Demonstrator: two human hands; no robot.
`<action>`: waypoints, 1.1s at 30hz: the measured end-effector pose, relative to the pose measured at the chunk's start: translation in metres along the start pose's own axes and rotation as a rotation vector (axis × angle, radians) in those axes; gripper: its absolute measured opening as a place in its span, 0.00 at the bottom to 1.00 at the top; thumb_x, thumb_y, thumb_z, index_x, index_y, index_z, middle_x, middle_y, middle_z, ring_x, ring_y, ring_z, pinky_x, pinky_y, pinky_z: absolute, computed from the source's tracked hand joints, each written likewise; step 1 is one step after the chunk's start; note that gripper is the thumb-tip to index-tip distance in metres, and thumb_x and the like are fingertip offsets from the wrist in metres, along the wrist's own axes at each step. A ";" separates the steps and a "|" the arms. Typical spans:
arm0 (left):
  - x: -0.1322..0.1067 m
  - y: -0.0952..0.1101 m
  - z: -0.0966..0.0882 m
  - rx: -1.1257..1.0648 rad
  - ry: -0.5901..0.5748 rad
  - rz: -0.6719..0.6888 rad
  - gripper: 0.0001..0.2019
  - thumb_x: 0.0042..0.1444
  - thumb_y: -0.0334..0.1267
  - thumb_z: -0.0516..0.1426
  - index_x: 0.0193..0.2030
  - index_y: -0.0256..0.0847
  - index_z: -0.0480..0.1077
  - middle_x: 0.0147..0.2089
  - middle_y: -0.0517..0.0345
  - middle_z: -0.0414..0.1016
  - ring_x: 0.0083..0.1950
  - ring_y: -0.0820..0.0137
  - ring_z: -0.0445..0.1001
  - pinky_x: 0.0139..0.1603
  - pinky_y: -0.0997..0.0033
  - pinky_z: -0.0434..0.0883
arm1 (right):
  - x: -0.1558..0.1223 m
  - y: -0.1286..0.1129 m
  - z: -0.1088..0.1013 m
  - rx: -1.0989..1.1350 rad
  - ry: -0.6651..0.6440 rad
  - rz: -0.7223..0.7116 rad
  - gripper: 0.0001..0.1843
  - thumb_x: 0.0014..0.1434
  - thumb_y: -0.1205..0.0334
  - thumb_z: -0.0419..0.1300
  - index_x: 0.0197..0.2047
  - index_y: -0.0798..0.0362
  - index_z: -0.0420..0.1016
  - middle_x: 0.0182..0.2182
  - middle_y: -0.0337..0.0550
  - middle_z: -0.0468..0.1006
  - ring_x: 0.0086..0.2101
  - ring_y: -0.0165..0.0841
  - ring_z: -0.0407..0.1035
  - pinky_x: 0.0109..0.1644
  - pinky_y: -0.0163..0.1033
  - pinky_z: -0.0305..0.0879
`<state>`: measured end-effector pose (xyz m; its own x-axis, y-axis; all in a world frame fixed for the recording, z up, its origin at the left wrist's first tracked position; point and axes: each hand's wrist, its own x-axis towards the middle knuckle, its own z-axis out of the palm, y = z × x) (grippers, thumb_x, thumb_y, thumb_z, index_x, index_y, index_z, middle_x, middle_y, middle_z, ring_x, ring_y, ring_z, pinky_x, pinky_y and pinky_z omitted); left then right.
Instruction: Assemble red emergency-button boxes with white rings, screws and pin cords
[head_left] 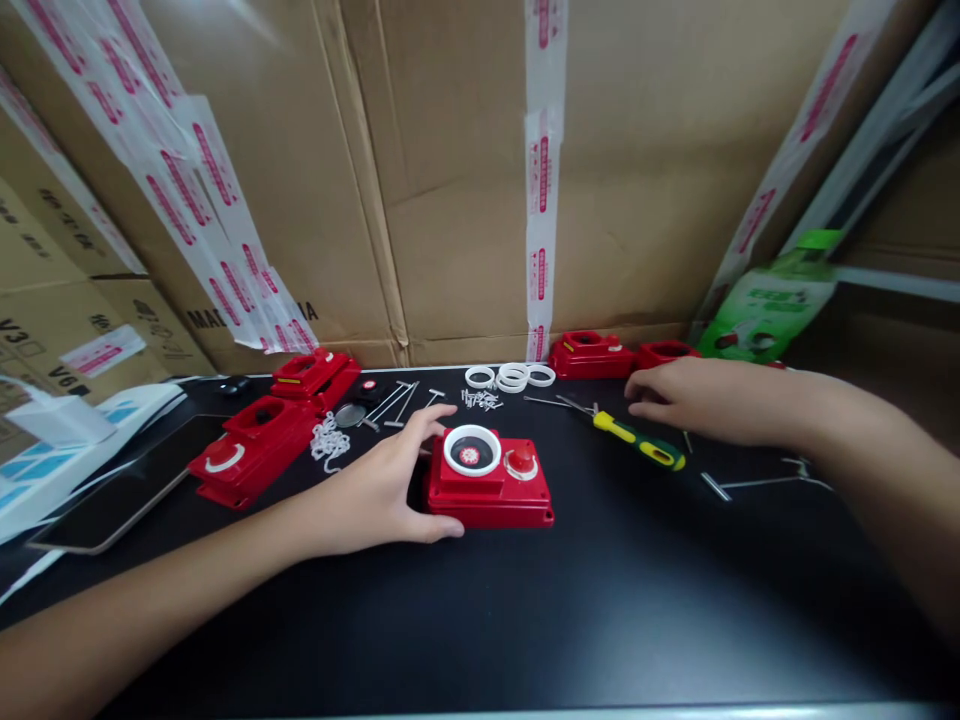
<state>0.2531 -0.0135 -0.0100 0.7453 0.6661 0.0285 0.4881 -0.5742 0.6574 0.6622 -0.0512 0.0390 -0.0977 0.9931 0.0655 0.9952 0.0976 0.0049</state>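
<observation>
My left hand [382, 492] holds the left side of a red plastic alarm box [487, 515], thumb along the front and fingers behind. The box lies on the black table, with a white ring [496, 447] around a dark round window and a red knob [520, 459] beside it. Off to the right, my right hand [694, 398] hovers near the back with loosely bent fingers slightly apart; nothing shows in them. Just left of it lies a yellow and green screwdriver [637, 441]. Behind the hand sits another red housing [664, 352], partly covered.
Red boxes [259, 445] stand at left and back [592, 358]. White rings [513, 377], screws [480, 399], a chain [328, 440] and T-shaped metal rods [405, 402] lie behind. A tablet [135, 490], a power strip [161, 402] and a green pouch [772, 300] flank them. Cardboard [457, 200] walls the back.
</observation>
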 end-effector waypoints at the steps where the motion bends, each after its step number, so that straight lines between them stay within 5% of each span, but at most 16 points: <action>1: 0.000 -0.002 0.001 0.013 0.008 0.002 0.54 0.52 0.50 0.74 0.78 0.49 0.46 0.76 0.41 0.64 0.74 0.47 0.69 0.77 0.41 0.65 | 0.002 -0.002 0.001 0.003 0.003 -0.026 0.10 0.62 0.53 0.63 0.36 0.45 0.86 0.32 0.44 0.86 0.28 0.41 0.78 0.33 0.44 0.71; 6: 0.000 -0.009 -0.002 0.086 0.011 0.043 0.51 0.53 0.50 0.73 0.77 0.51 0.49 0.74 0.44 0.66 0.73 0.47 0.70 0.75 0.44 0.68 | 0.016 -0.031 0.017 0.056 0.156 -0.214 0.16 0.71 0.57 0.53 0.50 0.50 0.81 0.47 0.50 0.85 0.44 0.44 0.80 0.51 0.51 0.76; 12: -0.006 -0.002 -0.012 0.109 -0.012 0.044 0.49 0.53 0.49 0.73 0.76 0.50 0.53 0.74 0.44 0.66 0.72 0.46 0.71 0.73 0.43 0.69 | 0.025 -0.078 0.048 0.116 0.238 -0.477 0.24 0.74 0.60 0.54 0.69 0.55 0.72 0.67 0.57 0.75 0.66 0.47 0.69 0.72 0.57 0.67; 17: -0.007 0.004 -0.006 0.063 0.084 0.104 0.46 0.50 0.50 0.74 0.72 0.49 0.58 0.73 0.44 0.66 0.72 0.46 0.70 0.74 0.41 0.68 | 0.031 -0.094 0.066 0.095 0.220 -0.560 0.24 0.73 0.63 0.55 0.69 0.57 0.73 0.69 0.59 0.73 0.68 0.50 0.68 0.73 0.60 0.65; 22: -0.007 0.002 0.003 -0.046 0.182 0.141 0.43 0.54 0.46 0.72 0.72 0.51 0.57 0.71 0.47 0.68 0.70 0.50 0.73 0.73 0.46 0.71 | 0.036 -0.098 0.074 0.060 0.216 -0.529 0.21 0.74 0.63 0.55 0.63 0.64 0.78 0.63 0.67 0.78 0.61 0.53 0.76 0.66 0.62 0.74; 33: -0.005 0.008 0.004 0.025 0.156 0.130 0.39 0.58 0.49 0.70 0.71 0.50 0.57 0.70 0.50 0.70 0.65 0.54 0.76 0.68 0.54 0.76 | 0.042 -0.101 0.078 0.090 0.254 -0.563 0.16 0.73 0.67 0.56 0.58 0.57 0.81 0.59 0.59 0.82 0.58 0.49 0.77 0.64 0.57 0.75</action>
<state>0.2554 -0.0233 -0.0083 0.7241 0.6505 0.2292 0.4053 -0.6702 0.6217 0.5572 -0.0141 -0.0362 -0.5932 0.7419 0.3126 0.7859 0.6179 0.0246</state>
